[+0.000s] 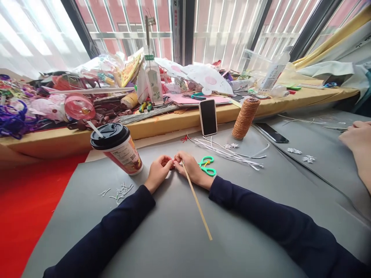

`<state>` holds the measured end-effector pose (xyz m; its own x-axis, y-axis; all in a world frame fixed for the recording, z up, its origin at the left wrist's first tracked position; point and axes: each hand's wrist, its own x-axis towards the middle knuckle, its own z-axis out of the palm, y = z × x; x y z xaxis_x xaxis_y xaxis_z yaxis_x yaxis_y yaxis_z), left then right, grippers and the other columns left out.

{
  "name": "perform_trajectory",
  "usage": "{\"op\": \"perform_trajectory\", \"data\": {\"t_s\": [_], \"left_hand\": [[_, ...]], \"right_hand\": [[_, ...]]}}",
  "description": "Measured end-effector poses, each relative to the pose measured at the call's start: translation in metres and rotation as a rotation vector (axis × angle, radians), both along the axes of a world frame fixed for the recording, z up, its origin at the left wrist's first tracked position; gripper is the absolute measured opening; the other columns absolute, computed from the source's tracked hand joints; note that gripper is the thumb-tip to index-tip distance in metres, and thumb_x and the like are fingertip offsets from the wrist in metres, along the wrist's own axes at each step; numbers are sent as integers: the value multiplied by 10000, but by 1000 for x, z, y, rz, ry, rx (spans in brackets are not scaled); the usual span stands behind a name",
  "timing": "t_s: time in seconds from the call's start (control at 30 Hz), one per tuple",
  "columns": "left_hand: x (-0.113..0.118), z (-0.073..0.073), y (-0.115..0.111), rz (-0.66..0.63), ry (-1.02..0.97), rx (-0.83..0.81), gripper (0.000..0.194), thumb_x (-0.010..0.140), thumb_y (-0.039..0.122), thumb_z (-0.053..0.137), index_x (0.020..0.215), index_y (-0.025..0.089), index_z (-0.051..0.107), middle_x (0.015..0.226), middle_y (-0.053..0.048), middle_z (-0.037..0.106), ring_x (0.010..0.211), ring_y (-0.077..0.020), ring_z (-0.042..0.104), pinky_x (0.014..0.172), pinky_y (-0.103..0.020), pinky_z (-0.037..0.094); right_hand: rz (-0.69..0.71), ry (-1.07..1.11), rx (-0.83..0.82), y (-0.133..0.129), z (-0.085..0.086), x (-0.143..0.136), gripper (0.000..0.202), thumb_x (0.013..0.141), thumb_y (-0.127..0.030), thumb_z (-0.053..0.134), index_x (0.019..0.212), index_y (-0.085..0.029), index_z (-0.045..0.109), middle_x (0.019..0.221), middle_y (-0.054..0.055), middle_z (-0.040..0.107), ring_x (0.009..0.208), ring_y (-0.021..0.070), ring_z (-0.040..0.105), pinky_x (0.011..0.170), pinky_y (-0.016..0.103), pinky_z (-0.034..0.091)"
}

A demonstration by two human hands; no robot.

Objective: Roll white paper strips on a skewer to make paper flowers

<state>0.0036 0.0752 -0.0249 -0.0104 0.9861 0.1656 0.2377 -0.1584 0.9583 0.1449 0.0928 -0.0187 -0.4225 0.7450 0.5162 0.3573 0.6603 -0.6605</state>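
My right hand (189, 169) is closed on a thin pale wooden stick (199, 204), which slants down toward me over the grey tabletop. Fingertips of my left hand (159, 172) are pinched together against those of the right. Whatever small, pale thing lies between them is mostly hidden. Just beyond my right wrist lie green-handled scissors (209, 165), partly covered by that hand. A bundle of white cords (228, 152) is spread behind the scissors, with small white knotted flowers (232, 146) beside it. Short cord scraps (121, 192) lie left of my left hand.
A lidded paper cup (121, 152) with a straw stands at left. A white-framed phone (208, 117) leans upright near a brown twine spool (245, 118). Another phone (272, 132) lies flat. At right is another person's hand (356, 143). Craft materials crowd the yellow ledge (162, 129).
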Motion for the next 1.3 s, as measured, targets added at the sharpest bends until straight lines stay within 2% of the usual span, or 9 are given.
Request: {"op": "perform_trajectory", "data": {"t_s": [0.13, 0.3, 0.5, 0.7, 0.93, 1.1, 1.3], "left_hand": [[2, -3, 0, 18, 122, 80, 135, 745, 293, 486, 734, 161, 512, 677, -3, 574, 621, -122, 557, 617, -254, 439], [3, -2, -2, 77, 224, 178, 124, 752, 275, 470, 751, 163, 523, 764, -21, 568, 659, -118, 536, 614, -243, 416], [4, -1, -2, 77, 261, 147, 104, 755, 253, 444, 708, 168, 484, 662, 10, 523, 599, -109, 493, 580, -237, 383], [4, 2, -4, 65, 231, 123, 96, 758, 239, 415, 698, 175, 455, 633, 22, 500, 593, -112, 477, 575, -240, 367], [3, 6, -8, 81, 236, 125, 78, 747, 219, 409, 698, 180, 455, 605, 26, 490, 573, -119, 464, 566, -245, 352], [7, 7, -12, 195, 323, 274, 89, 763, 221, 408, 696, 181, 451, 659, 11, 473, 615, -125, 441, 593, -252, 337], [9, 3, -9, 201, 245, 182, 83, 766, 184, 386, 698, 182, 434, 645, 15, 468, 617, -124, 442, 599, -249, 339]], "right_hand": [[-12, -39, 55, 0, -2, -3, 89, 750, -135, 367, 704, -204, 337, 716, 5, 437, 658, 131, 410, 627, 251, 354], [-30, -89, 170, 1, -8, -7, 144, 692, -60, 343, 723, -200, 356, 731, 22, 428, 673, 147, 394, 631, 271, 354], [-17, -106, 223, 1, -10, -8, 148, 690, -59, 352, 744, -194, 379, 749, 39, 444, 691, 159, 401, 642, 287, 366], [-40, -112, 227, 0, -9, -9, 109, 739, -90, 345, 739, -194, 376, 740, 35, 439, 676, 153, 387, 631, 281, 362], [-35, -100, 249, 0, -10, -7, 132, 716, -70, 345, 731, -196, 379, 731, 31, 439, 667, 152, 381, 619, 277, 352], [35, -167, 336, 0, -9, -7, 195, 638, -16, 337, 705, -197, 366, 722, 36, 432, 671, 159, 368, 621, 283, 338], [119, -264, 435, 2, -8, -7, 257, 537, 1, 321, 696, -200, 337, 726, 43, 417, 700, 175, 356, 625, 294, 326]]}}
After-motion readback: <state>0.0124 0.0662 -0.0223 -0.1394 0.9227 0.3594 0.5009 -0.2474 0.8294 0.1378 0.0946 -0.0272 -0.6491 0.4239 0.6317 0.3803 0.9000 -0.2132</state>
